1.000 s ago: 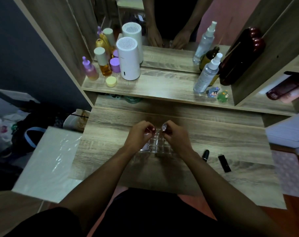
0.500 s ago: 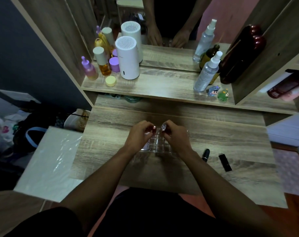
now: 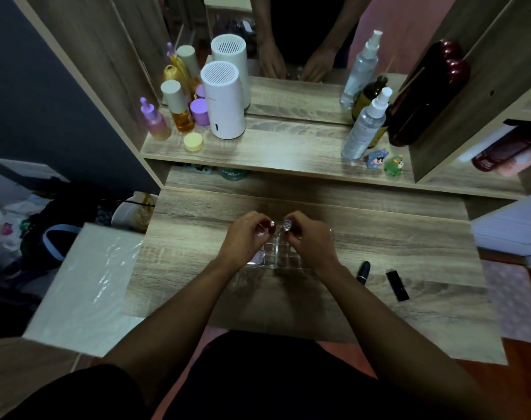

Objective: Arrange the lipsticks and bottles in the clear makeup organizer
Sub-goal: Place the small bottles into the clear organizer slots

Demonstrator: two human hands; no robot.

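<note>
Your left hand [image 3: 243,237] pinches a small bottle with a red cap [image 3: 271,226]. Your right hand [image 3: 311,241] pinches a small bottle with a clear cap [image 3: 287,224]. Both grips are tight on the bottles. The two bottles are side by side, right over the far end of the clear organizer [image 3: 276,256]. The organizer sits on the bench [image 3: 394,247] under your hands. Two black lipsticks lie flat on the bench to your right: a round one [image 3: 363,271] near your right wrist, and a square one [image 3: 397,284] just past it.
</note>
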